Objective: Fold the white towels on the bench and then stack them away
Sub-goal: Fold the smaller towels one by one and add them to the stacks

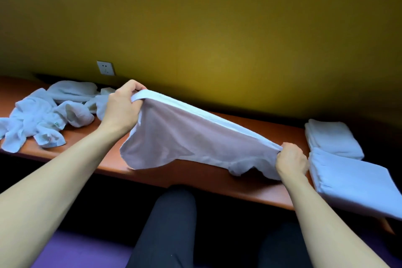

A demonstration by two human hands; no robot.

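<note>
A white towel is stretched out above the reddish-brown bench. My left hand grips its upper left end, raised off the bench. My right hand is closed on its right end, low near the bench top. The towel's lower edge sags and touches the bench. A heap of crumpled white towels lies on the bench to the left. Two folded towel stacks sit at the right: a near stack at the bench's front edge and a far stack behind it.
A yellow-green wall rises directly behind the bench, with a white socket low on it. My dark-trousered legs are below the bench's front edge, over a purple floor.
</note>
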